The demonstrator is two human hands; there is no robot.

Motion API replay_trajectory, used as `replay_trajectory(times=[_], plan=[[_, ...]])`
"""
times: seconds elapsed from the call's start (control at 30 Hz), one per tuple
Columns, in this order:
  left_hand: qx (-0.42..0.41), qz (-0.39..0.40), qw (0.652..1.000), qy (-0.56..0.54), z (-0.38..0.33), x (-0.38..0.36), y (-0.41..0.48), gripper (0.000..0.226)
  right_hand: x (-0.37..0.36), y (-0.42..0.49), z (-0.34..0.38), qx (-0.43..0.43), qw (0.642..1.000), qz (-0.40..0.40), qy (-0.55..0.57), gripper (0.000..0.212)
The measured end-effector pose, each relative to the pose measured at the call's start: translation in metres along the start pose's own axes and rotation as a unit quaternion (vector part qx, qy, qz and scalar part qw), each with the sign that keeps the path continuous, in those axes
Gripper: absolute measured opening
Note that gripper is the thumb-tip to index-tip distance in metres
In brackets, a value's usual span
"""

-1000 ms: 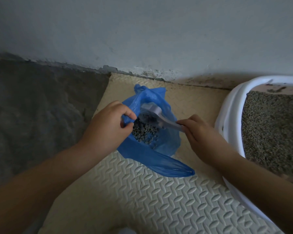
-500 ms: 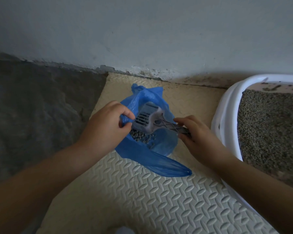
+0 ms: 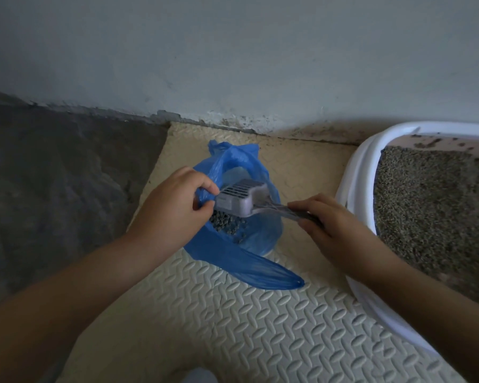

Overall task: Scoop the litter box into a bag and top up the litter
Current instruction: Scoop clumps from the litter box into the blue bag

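Left hand pinches the rim of the blue bag, holding it agape on the foam mat. Right hand grips the grey scoop handle, scoop head above clumps inside. Litter box sits right of the bag.

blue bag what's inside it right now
Dark grey litter clumps lie inside the blue bag. The grey scoop, held over the mouth by the right hand, and the left hand gripping the rim cover the rest, so its fill cannot be seen.
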State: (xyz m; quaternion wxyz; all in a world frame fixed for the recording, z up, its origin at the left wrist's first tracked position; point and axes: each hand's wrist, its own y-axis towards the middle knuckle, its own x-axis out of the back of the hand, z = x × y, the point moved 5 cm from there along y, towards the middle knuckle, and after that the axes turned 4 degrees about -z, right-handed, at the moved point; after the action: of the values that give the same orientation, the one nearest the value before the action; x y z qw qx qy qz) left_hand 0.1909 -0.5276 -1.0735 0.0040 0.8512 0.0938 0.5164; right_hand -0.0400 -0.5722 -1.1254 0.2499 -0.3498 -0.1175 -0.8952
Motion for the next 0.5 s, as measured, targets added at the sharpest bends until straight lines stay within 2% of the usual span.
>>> replay_trajectory(times=[0.13,0.3,0.5], plan=[[-0.038,0.004,0.999,-0.01,-0.014,-0.01,0.002,0.029,0.04,-0.031,0.0,-0.066,0.996,-0.004,0.06,0.025],[-0.062,0.032,0.997,-0.031,-0.048,-0.035,0.005,0.039,0.079,-0.076,-0.025,-0.157,0.973,-0.077,0.151,0.028],[-0.167,0.109,0.979,-0.039,-0.119,-0.084,-0.003,0.032,0.122,-0.147,-0.059,-0.279,0.902,-0.231,0.236,0.028]])
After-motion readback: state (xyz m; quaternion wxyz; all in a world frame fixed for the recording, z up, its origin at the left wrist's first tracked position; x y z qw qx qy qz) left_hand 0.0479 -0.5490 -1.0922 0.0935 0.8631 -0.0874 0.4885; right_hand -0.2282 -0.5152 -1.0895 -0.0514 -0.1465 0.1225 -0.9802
